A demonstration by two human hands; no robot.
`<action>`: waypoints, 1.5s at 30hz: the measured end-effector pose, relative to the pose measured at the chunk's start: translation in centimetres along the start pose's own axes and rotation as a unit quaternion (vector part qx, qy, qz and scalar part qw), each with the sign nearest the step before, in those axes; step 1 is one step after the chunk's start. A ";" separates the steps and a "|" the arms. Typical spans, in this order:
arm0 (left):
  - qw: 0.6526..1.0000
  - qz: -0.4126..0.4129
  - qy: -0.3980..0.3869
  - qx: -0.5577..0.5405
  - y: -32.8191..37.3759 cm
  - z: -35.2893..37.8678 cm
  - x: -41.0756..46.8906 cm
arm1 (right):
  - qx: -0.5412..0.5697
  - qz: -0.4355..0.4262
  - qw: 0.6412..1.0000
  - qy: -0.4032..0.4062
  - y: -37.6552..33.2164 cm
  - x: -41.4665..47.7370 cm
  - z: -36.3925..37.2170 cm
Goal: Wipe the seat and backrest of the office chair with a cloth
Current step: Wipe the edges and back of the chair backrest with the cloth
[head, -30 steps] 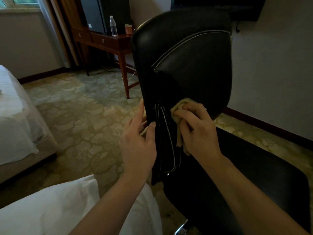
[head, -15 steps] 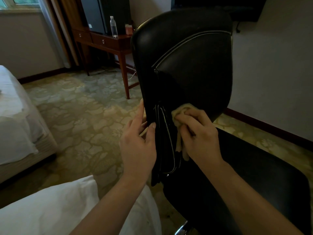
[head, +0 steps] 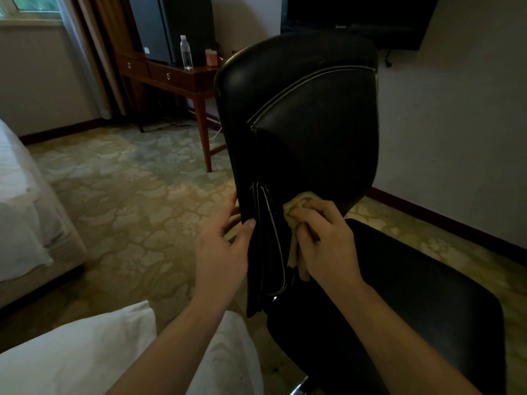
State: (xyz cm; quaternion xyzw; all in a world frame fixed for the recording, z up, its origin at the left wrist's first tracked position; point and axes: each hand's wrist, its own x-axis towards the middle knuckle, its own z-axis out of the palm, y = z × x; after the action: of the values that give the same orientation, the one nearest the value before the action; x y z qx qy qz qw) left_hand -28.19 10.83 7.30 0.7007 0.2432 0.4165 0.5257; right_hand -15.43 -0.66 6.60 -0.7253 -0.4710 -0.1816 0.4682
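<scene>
Both hands are on the office chair (head: 313, 81): the left hand (head: 225, 249) pinches the near-left edge of the backrest (head: 308, 143), thumb on the front face and fingers behind, steadying it, while the right hand (head: 325, 240) is curled round a bunched yellowish cloth (head: 298, 205) and presses it to the lower backrest, just right of the white piping (head: 271, 212). Over the last second the cloth has slid down the backrest from a higher spot, and the left hand has barely moved, so this looks like a downward stroke nearing the bottom of the backrest. The dark upper panel is not under the cloth now, and the seat (head: 413, 295), to the near right below the hands, is untouched at this moment and probably still to be done. A loose tail of cloth hangs below the right hand and could catch in the gap where backrest meets seat. Far left stands a wooden table (head: 176, 78) carrying a water bottle (head: 186, 54); a bed (head: 17, 209) lies along the left, white bedding (head: 85, 352) sits near the person, and patterned carpet (head: 128, 195) lies between. None of these blocks the wiping.
</scene>
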 end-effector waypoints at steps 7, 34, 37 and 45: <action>0.998 -0.044 -0.036 -0.038 -1.5 0.0 -0.7 | 0.009 -0.005 1.000 0.030 -1.4 1.1 0.3; 0.998 -0.047 -0.008 -0.034 -2.6 0.3 -1.7 | 0.007 0.025 1.000 -0.002 -0.8 -0.5 -0.1; 0.998 -0.051 -0.011 -0.041 -2.5 0.1 -1.7 | 0.010 0.006 1.000 0.023 -2.4 1.3 0.1; 0.997 -0.053 -0.002 -0.048 -2.6 0.1 -1.6 | -0.018 -0.010 1.000 0.017 -0.2 -1.2 0.8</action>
State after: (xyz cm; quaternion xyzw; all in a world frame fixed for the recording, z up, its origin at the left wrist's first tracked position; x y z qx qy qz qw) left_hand -28.66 10.38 4.36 0.6612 0.2588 0.3980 0.5808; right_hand -16.28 -0.53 5.46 -0.7253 -0.4669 -0.2071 0.4615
